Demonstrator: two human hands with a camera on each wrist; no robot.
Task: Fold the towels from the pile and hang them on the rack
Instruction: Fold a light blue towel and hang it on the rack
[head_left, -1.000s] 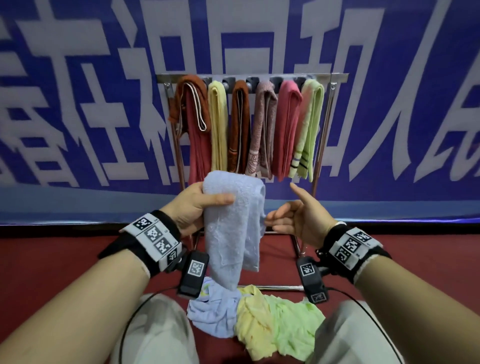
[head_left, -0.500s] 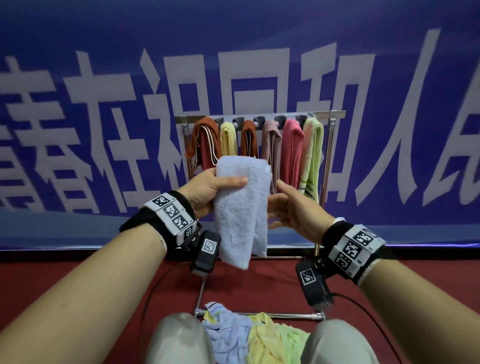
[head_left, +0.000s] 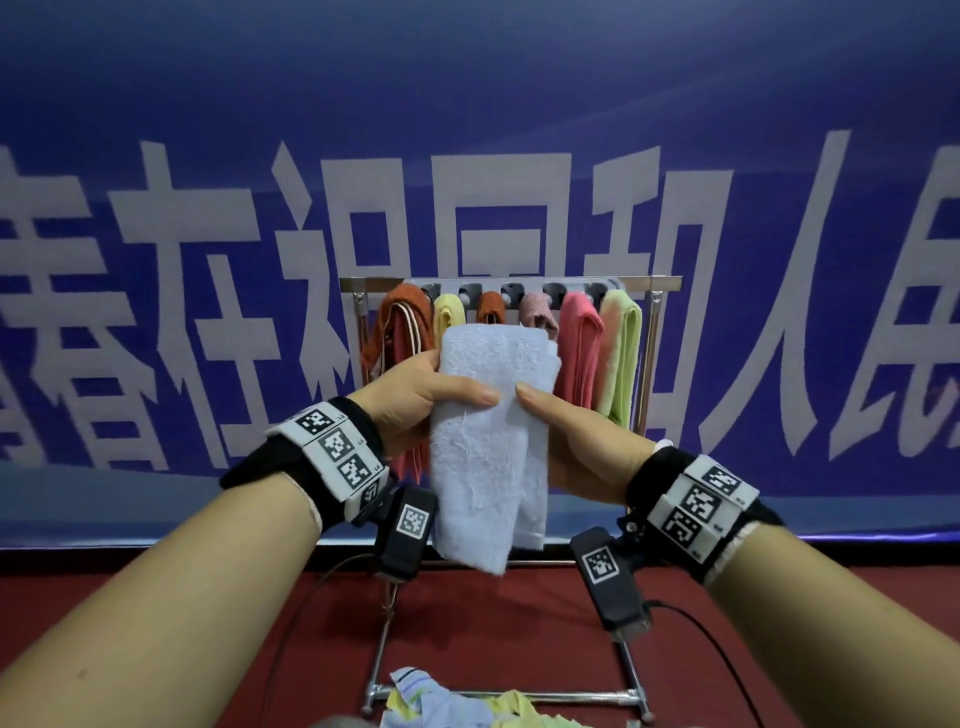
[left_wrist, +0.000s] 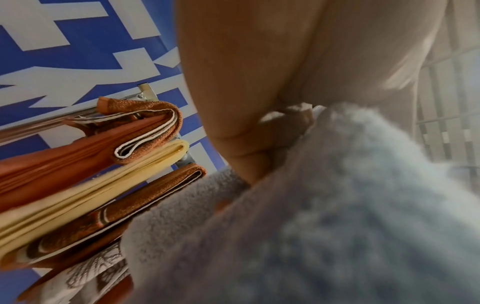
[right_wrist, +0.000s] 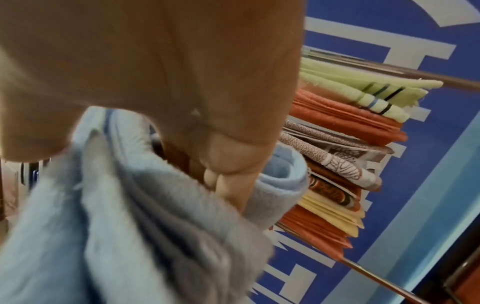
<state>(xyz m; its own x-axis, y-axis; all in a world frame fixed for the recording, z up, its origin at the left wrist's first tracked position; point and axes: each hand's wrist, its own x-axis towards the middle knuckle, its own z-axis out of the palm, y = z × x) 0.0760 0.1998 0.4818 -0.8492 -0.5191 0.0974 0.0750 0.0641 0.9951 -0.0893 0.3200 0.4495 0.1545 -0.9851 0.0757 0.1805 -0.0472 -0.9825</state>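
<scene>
A folded light blue towel (head_left: 488, 441) hangs between my two hands in front of the metal rack (head_left: 660, 283). My left hand (head_left: 415, 400) grips its left side, thumb across the front. My right hand (head_left: 576, 436) grips its right side, thumb on the front and fingers behind. The left wrist view shows the blue towel (left_wrist: 324, 226) close under my palm; the right wrist view shows fingers curled into the blue towel (right_wrist: 130, 205). Several folded towels (head_left: 576, 353) hang on the rack in rust, yellow, brown, pink and green. The pile (head_left: 457, 709) lies on the floor below.
A blue banner (head_left: 208, 260) with large white characters stands right behind the rack. The rack's lower bar (head_left: 519, 693) crosses just above the pile on the red floor (head_left: 156, 597). Wrist cameras and cables hang under both forearms.
Both hands have lifted the blue towel up toward the rack's top bar. My right hand, open beside the towel before, now grips its right side.
</scene>
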